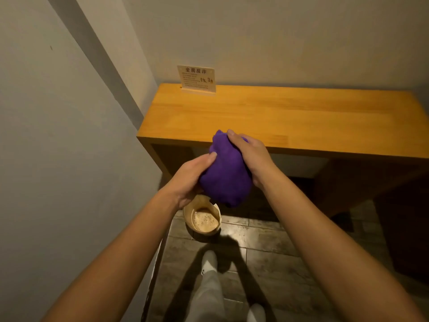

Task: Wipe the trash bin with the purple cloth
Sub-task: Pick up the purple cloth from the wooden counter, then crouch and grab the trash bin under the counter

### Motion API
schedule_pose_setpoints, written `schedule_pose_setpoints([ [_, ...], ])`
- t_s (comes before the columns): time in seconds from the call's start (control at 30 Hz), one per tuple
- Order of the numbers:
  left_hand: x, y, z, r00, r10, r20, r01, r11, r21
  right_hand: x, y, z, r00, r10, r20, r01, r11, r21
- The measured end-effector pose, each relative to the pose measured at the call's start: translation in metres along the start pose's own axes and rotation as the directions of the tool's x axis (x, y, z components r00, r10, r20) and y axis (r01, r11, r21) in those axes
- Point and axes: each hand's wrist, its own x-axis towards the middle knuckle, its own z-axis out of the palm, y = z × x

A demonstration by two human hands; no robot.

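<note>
The purple cloth is bunched into a ball in mid-air, in front of the wooden desk's front edge. My left hand grips its left side, and my right hand wraps over its top and right side. Directly below the cloth, on the floor, stands the small tan trash bin, open at the top, with a pale speckled bottom showing inside. Its upper rim is partly hidden by my left hand and the cloth. Neither hand touches the bin.
The wooden desk fills the right and rear, with a small sign card standing at its back left corner. A white wall runs close along the left. My legs and white shoes stand on the dark tiled floor.
</note>
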Motion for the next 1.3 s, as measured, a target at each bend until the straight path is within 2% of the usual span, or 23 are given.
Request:
schedule_pose_setpoints([
  [0.1, -0.015, -0.034, 0.023, 1.0, 0.001, -0.011, -0.001, 1.0, -0.003, -0.025, 0.022, -0.017, 0.997, 0.032, -0.063, -0.034, 0.999, -0.04],
  [0.2, -0.023, -0.063, 0.036, 0.985, 0.042, -0.165, -0.048, 0.998, -0.036, -0.038, 0.052, -0.035, 0.965, -0.061, -0.253, -0.001, 0.972, -0.236],
  [0.27, -0.02, -0.078, 0.041, 0.954, 0.103, -0.283, -0.081, 0.993, 0.089, -0.048, 0.077, -0.048, 0.912, -0.14, -0.385, 0.015, 0.95, -0.311],
  [0.3, -0.017, -0.086, 0.042, 0.93, 0.149, -0.335, -0.083, 0.976, 0.203, -0.051, 0.094, -0.052, 0.91, -0.138, -0.391, 0.016, 0.954, -0.301],
  [0.33, -0.014, -0.093, 0.044, 0.906, 0.206, -0.37, -0.079, 0.941, 0.329, -0.054, 0.111, -0.052, 0.93, -0.109, -0.352, 0.01, 0.963, -0.27],
  [0.4, -0.001, -0.11, 0.047, 0.884, 0.285, -0.371, -0.03, 0.826, 0.563, -0.051, 0.141, -0.045, 0.973, 0.074, -0.216, -0.1, 0.989, -0.112],
  [0.43, 0.006, -0.12, 0.046, 0.896, 0.282, -0.344, -0.012, 0.788, 0.616, -0.046, 0.156, -0.04, 0.975, 0.167, -0.15, -0.171, 0.985, -0.015],
  [0.5, 0.025, -0.142, 0.039, 0.952, 0.198, -0.232, -0.003, 0.766, 0.642, -0.025, 0.185, -0.032, 0.963, 0.252, -0.092, -0.245, 0.966, 0.08],
  [0.57, 0.047, -0.166, 0.024, 0.99, 0.081, -0.118, 0.011, 0.776, 0.631, 0.008, 0.221, -0.031, 0.954, 0.288, -0.085, -0.275, 0.951, 0.141],
  [0.6, 0.058, -0.179, 0.012, 0.995, 0.03, -0.092, 0.029, 0.818, 0.574, 0.022, 0.24, -0.034, 0.945, 0.315, -0.088, -0.293, 0.936, 0.196],
  [0.67, 0.083, -0.212, -0.016, 0.99, -0.067, -0.12, 0.099, 0.951, 0.292, 0.052, 0.283, -0.047, 0.913, 0.396, -0.101, -0.351, 0.886, 0.302],
  [0.73, 0.111, -0.251, -0.05, 0.963, -0.145, -0.226, 0.146, 0.989, -0.013, 0.078, 0.332, -0.06, 0.895, 0.419, -0.154, -0.357, 0.879, 0.316],
  [0.77, 0.126, -0.273, -0.067, 0.938, -0.167, -0.304, 0.161, 0.986, -0.045, 0.09, 0.355, -0.066, 0.896, 0.406, -0.18, -0.345, 0.891, 0.295],
  [0.83, 0.164, -0.328, -0.099, 0.886, -0.172, -0.431, 0.258, 0.954, 0.151, 0.114, 0.398, -0.079, 0.895, 0.384, -0.228, -0.317, 0.906, 0.282],
  [0.9, 0.205, -0.382, -0.126, 0.883, -0.148, -0.445, 0.366, 0.812, 0.455, 0.14, 0.434, -0.093, 0.892, 0.375, -0.251, -0.299, 0.907, 0.295],
  [0.93, 0.223, -0.404, -0.137, 0.899, -0.136, -0.416, 0.383, 0.704, 0.598, 0.152, 0.451, -0.099, 0.89, 0.374, -0.26, -0.295, 0.908, 0.298],
  [1.0, 0.259, -0.444, -0.157, 0.944, -0.112, -0.309, 0.327, 0.419, 0.847, 0.178, 0.486, -0.11, 0.885, 0.369, -0.286, -0.289, 0.914, 0.285],
  [1.07, 0.291, -0.475, -0.17, 0.966, -0.146, -0.215, 0.234, 0.127, 0.964, 0.203, 0.521, -0.117, 0.888, 0.351, -0.296, -0.269, 0.92, 0.284],
  [1.1, 0.305, -0.49, -0.178, 0.965, -0.17, -0.198, 0.207, 0.037, 0.978, 0.214, 0.54, -0.119, 0.888, 0.356, -0.291, -0.268, 0.915, 0.302],
  [1.17, 0.326, -0.517, -0.197, 0.954, -0.223, -0.2, 0.192, -0.055, 0.98, 0.23, 0.574, -0.123, 0.887, 0.384, -0.257, -0.265, 0.878, 0.399],
  [1.3, 0.345, -0.565, -0.228, 0.96, -0.232, -0.158, 0.144, -0.073, 0.987, 0.246, 0.64, -0.131, 0.896, 0.392, -0.207, -0.235, 0.815, 0.529],
])
